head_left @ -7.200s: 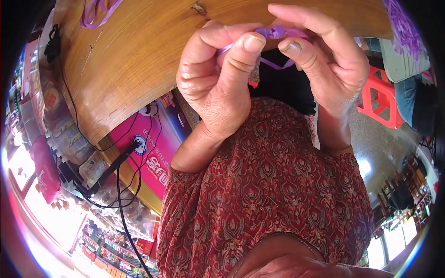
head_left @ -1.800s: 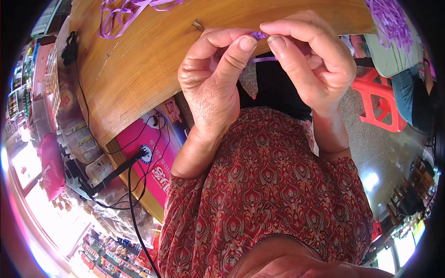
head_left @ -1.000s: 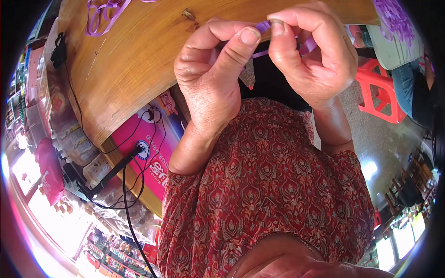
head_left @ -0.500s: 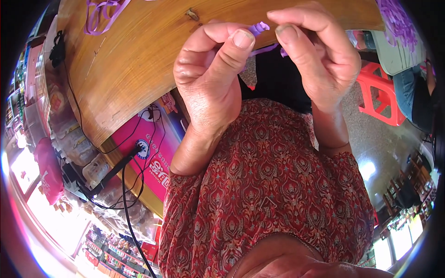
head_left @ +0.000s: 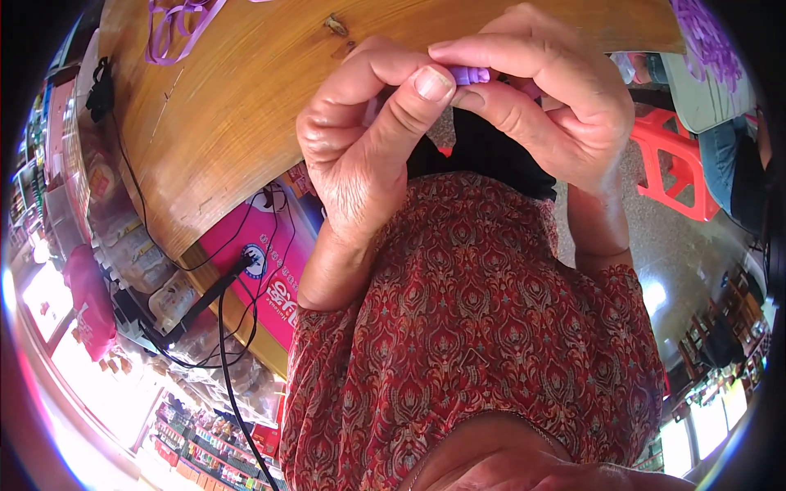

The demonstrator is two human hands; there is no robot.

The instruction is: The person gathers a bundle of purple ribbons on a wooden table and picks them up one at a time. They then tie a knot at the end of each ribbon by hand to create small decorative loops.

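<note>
A small tight roll of purple ribbon [head_left: 472, 76] shows between my two hands, above the near edge of the wooden table. My left hand [head_left: 364, 135] pinches the roll between thumb and forefinger. From the other side, my right hand [head_left: 561, 102] has its thumb and forefinger closed around the roll, their tips touching or very near the left fingertips. A bit of purple strip is visible within the curl of my right hand, and its remaining length is hidden by the fingers.
Loose loops of purple ribbon [head_left: 176, 33] lie on the wooden table [head_left: 221, 114] at the far left. A bundle of purple strips [head_left: 711, 49] hangs over a pale green surface [head_left: 696, 102] at right, near a red plastic stool [head_left: 678, 168]. Black cables [head_left: 221, 327] run down on the left.
My right hand has moved left to meet my left hand at the roll; its thumb and forefinger were apart from it before. The roll has shifted slightly down.
</note>
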